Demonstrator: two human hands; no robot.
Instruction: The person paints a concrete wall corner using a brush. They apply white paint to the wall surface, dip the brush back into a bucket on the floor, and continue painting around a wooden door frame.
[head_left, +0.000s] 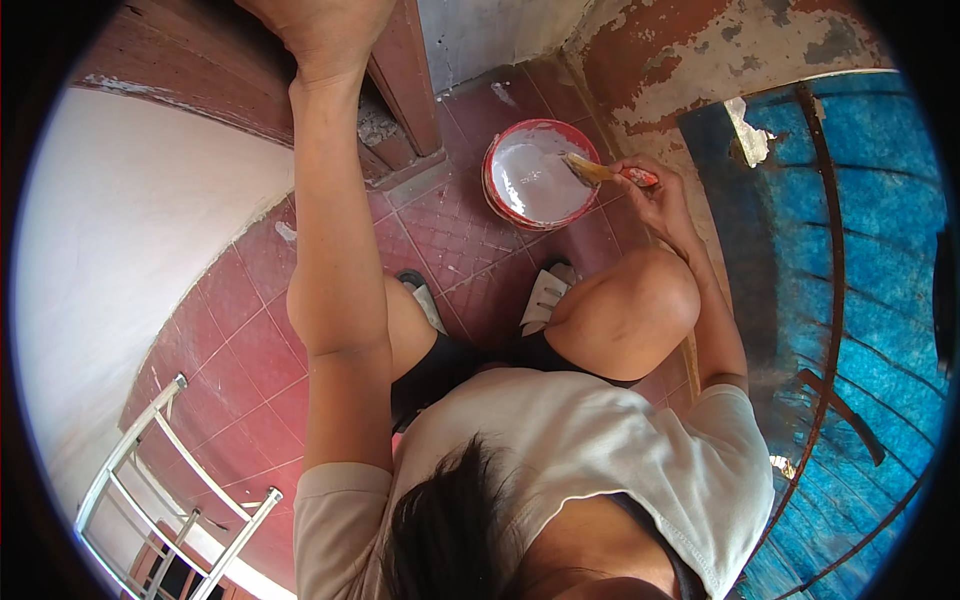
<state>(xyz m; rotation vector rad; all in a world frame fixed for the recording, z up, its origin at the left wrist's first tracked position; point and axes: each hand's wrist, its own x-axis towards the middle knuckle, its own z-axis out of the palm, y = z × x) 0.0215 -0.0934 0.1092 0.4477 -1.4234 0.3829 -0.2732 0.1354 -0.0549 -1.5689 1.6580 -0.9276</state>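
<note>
My right hand (661, 201) grips the orange-red handle of a paintbrush (591, 171). The brush tilts over the right rim of a red plastic bucket (489, 196), its bristle tips at the pale paint (536, 184) inside. My left arm reaches forward past the brown door frame (409, 82). Only the wrist and heel of my left hand (324, 30) show at the top edge; its fingers are cut off, so what they touch is hidden. The bucket stands on red floor tiles (480, 259), just ahead of my feet.
A metal ladder-like frame (169, 420) stands at the lower left beside a white wall (172, 195). On the right runs a blue panel (877, 262) with rusty bars. Behind the bucket is a wall with peeling paint (690, 60). My knees flank the space before me.
</note>
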